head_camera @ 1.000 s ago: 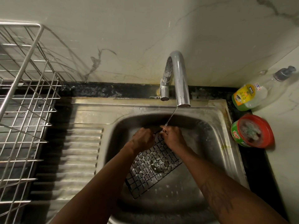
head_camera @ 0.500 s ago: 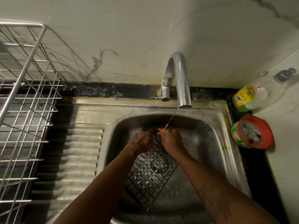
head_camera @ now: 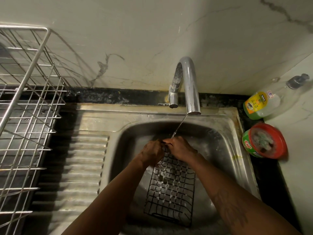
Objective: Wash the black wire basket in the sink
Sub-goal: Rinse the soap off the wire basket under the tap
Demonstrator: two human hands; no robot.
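The black wire basket [head_camera: 171, 189] hangs tilted inside the steel sink [head_camera: 237, 167], its far end raised and its near end low by the sink's front. Foam clings to its grid. My left hand [head_camera: 152, 152] and my right hand [head_camera: 182, 149] both grip its far end, knuckles close together. A thin stream of water falls from the chrome tap [head_camera: 189, 85] onto my right hand and the basket's top edge.
A ribbed steel drainboard [head_camera: 79, 160] lies left of the bowl. A tall silver wire dish rack [head_camera: 25, 106] stands at the far left. On the right counter lie a dish soap bottle [head_camera: 260, 104] and a red-rimmed tub with a scrubber [head_camera: 264, 141].
The basket has swung in my hands: its near end moved from pointing lower left to pointing almost straight toward me. Both hands stayed under the tap.
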